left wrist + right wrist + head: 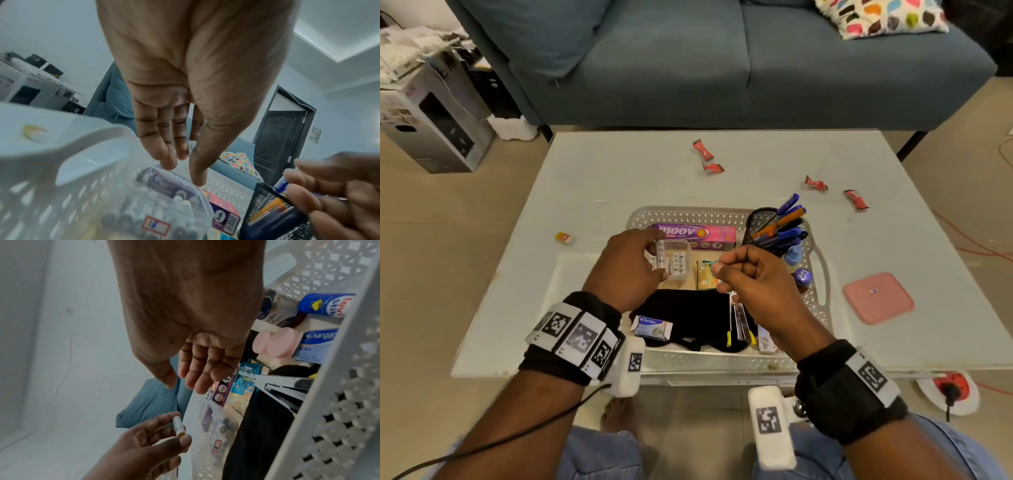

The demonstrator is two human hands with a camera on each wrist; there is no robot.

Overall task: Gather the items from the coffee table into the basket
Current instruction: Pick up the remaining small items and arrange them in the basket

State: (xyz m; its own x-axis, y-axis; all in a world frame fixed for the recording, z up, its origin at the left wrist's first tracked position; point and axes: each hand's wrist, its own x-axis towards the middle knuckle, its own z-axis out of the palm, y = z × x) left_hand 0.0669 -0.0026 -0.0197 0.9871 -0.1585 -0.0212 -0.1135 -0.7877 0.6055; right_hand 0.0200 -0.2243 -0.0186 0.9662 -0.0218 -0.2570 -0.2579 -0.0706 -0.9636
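Observation:
My left hand (661, 263) pinches a white battery (660, 248) between thumb and fingers, just above a clear box of batteries (682, 251) inside the white perforated basket (688, 216). The right wrist view shows the same battery (178, 426) in that hand. My right hand (719, 278) hovers over the basket's middle with loosely curled fingers (197, 379) and holds nothing. On the table lie several red candy wrappers (702, 149), a small yellow eraser (565, 238) and a pink lid (878, 297).
The basket holds a purple moov box (695, 234), a black mesh pen holder (765, 222), a black cloth (688, 315) and a glue stick (327, 304). A blue sofa (688, 68) stands behind the table. A red cable (969, 240) runs along the floor at right.

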